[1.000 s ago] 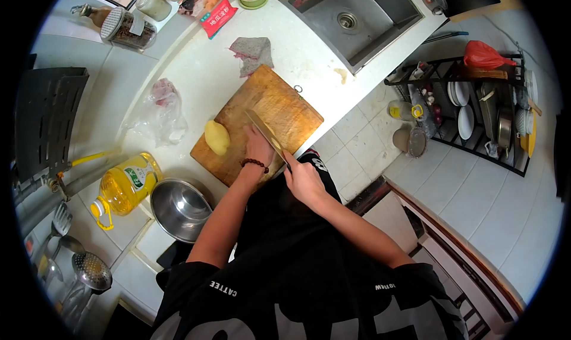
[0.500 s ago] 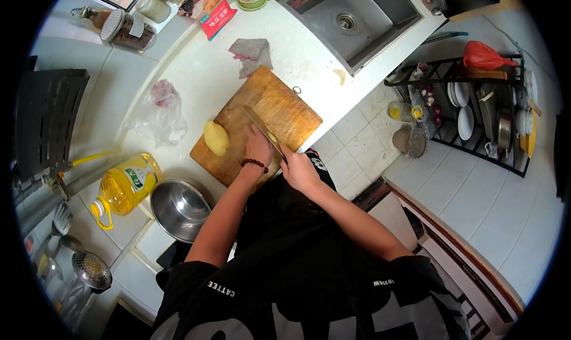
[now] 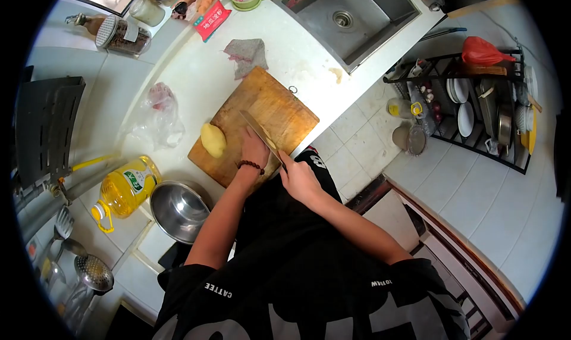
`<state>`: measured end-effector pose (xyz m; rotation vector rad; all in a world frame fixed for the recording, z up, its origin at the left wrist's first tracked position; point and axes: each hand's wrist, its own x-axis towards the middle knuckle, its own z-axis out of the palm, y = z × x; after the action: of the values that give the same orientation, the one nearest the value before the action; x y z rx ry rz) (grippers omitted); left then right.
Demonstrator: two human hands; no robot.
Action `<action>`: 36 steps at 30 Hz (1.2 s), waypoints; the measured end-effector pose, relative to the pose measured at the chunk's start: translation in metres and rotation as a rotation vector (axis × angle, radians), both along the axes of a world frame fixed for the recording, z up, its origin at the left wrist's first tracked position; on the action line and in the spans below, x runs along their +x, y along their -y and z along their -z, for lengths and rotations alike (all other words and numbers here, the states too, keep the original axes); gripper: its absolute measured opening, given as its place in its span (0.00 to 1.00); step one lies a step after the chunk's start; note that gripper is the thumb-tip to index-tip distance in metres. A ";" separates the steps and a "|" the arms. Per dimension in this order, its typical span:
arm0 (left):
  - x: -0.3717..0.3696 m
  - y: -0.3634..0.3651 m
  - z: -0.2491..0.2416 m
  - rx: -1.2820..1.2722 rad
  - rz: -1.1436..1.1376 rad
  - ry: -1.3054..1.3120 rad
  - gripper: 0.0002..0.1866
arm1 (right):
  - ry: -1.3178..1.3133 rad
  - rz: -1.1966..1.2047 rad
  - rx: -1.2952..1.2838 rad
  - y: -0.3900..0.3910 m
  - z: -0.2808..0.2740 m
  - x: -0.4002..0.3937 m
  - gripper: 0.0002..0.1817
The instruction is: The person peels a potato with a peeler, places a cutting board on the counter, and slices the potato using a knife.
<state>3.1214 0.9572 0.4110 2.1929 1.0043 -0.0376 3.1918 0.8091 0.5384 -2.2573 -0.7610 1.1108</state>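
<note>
My right hand is wrapped round the handle of a kitchen knife, its blade slanting away to the upper left over the wooden cutting board. Close along the blade's left side is my left hand, wearing a beaded bracelet, with fingers bent down over a potato that it mostly hides. Pale yellow potato slices show on the blade's right side. A whole peeled potato lies on the board's left part, apart from both hands.
Left of the board are a steel bowl, an oil bottle and a clear plastic bag. A grey cloth lies behind it. Further back are a red packet and the sink. A dish rack stands right.
The view has shifted slightly. Both hands and the knife stay in nearly the same place on the board, with the blade a little differently angled. The whole potato has not moved.
</note>
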 end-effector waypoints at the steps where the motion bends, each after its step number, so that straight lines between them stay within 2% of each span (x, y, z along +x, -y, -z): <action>1: -0.001 0.000 -0.002 0.000 0.000 -0.002 0.21 | -0.015 0.005 0.002 0.001 -0.003 -0.001 0.27; 7: -0.003 -0.002 -0.006 -0.060 0.024 -0.010 0.23 | -0.020 -0.002 -0.023 0.003 -0.006 -0.003 0.27; 9: -0.006 -0.004 -0.001 0.051 0.127 0.038 0.22 | -0.021 -0.006 -0.033 0.002 -0.008 -0.003 0.28; 12: -0.008 -0.003 -0.003 0.057 0.138 0.048 0.21 | -0.030 -0.007 -0.049 0.001 -0.011 -0.003 0.28; 16: -0.008 -0.002 0.003 -0.001 0.094 0.036 0.20 | -0.035 0.006 -0.059 0.001 -0.010 -0.004 0.28; 22: -0.010 -0.004 0.009 0.066 0.055 0.104 0.17 | -0.044 0.061 -0.029 0.001 -0.007 0.000 0.26; 25: -0.013 -0.004 0.016 -0.008 -0.004 0.136 0.20 | 0.032 0.130 0.026 0.005 0.002 0.007 0.24; 28: -0.013 -0.002 0.019 0.072 -0.084 0.196 0.20 | 0.018 0.196 0.013 0.009 0.001 0.023 0.23; 31: -0.008 -0.006 0.012 0.009 -0.096 0.189 0.24 | 0.065 0.212 0.062 0.014 -0.001 0.034 0.25; 33: -0.002 -0.006 0.004 -0.129 -0.147 0.128 0.31 | 0.054 0.214 0.074 0.014 -0.001 0.039 0.25; 36: 0.012 -0.001 -0.007 -0.082 -0.128 0.111 0.36 | 0.072 0.210 0.094 0.013 -0.002 0.042 0.24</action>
<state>3.1332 0.9586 0.4185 2.0296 1.0590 0.0986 3.2334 0.7965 0.5402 -2.2484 -0.5755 0.8819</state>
